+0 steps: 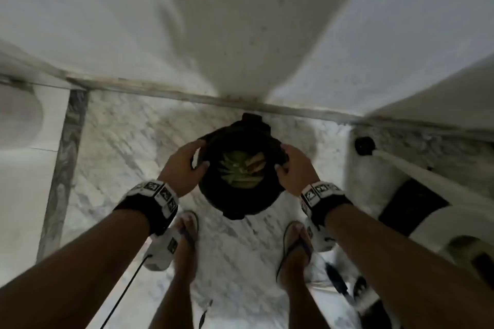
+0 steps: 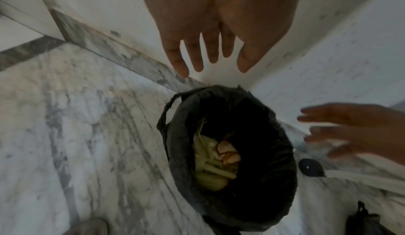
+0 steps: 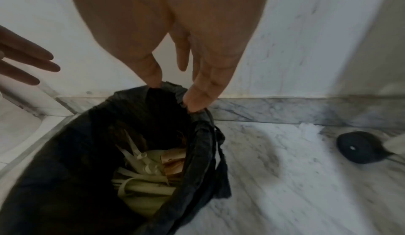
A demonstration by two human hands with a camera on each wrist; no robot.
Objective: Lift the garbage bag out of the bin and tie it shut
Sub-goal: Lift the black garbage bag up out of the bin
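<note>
A black garbage bag (image 1: 213,189) lines a small round bin on the marble floor, and its rim is folded over the bin's edge. Pale green stalks and brown scraps (image 1: 240,171) lie inside it. My left hand (image 1: 200,155) hovers at the bag's left rim; the left wrist view shows that hand (image 2: 210,65) with straight, spread fingers above the bag (image 2: 263,195), holding nothing. My right hand (image 1: 280,160) is at the right rim. In the right wrist view this hand (image 3: 173,93) reaches thumb and fingertips (image 3: 195,102) down to the bag's edge (image 3: 65,152), fingers extended; contact is unclear.
The bin stands close to a white wall with a marble skirting (image 1: 160,93). A black round object (image 1: 365,145) on a white handle lies on the floor to the right. My sandalled feet (image 1: 187,230) stand just behind the bin. A dark bag (image 2: 361,221) sits at lower right.
</note>
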